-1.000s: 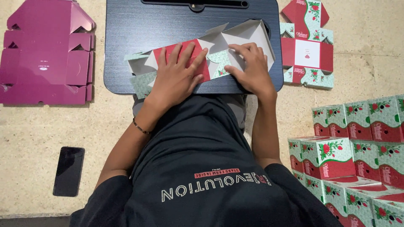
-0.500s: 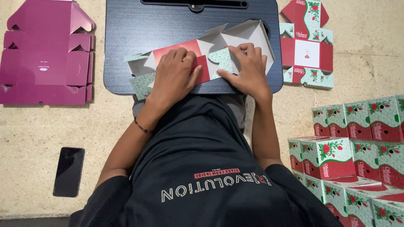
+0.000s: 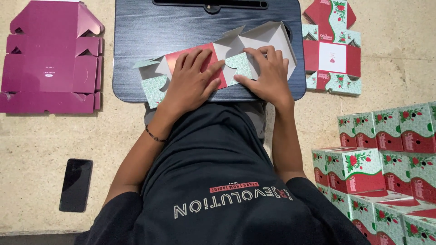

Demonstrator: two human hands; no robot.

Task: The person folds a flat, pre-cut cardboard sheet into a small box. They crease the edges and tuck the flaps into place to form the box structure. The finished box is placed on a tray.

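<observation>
A partly folded cardboard box (image 3: 227, 50), red and green with a flower print and grey inside, lies on a dark lap desk (image 3: 159, 31). My left hand (image 3: 193, 79) lies flat on the box's red panel, fingers spread. My right hand (image 3: 268, 75) rests on the grey inner panel beside it. Its fingers are bent over a fold and its thumb stretches left onto a green printed flap (image 3: 238, 66). The box's right end stands up as open grey walls (image 3: 272, 34).
A flat magenta box blank (image 3: 50, 59) lies on the floor at the left. A flat red-and-green blank (image 3: 331, 50) lies right of the desk. Several assembled printed boxes (image 3: 386, 149) are stacked at the lower right. A black phone (image 3: 76, 184) lies at the lower left.
My right hand has slid a little left and its thumb now reaches onto the green flap. My left hand stays pressed on the red panel.
</observation>
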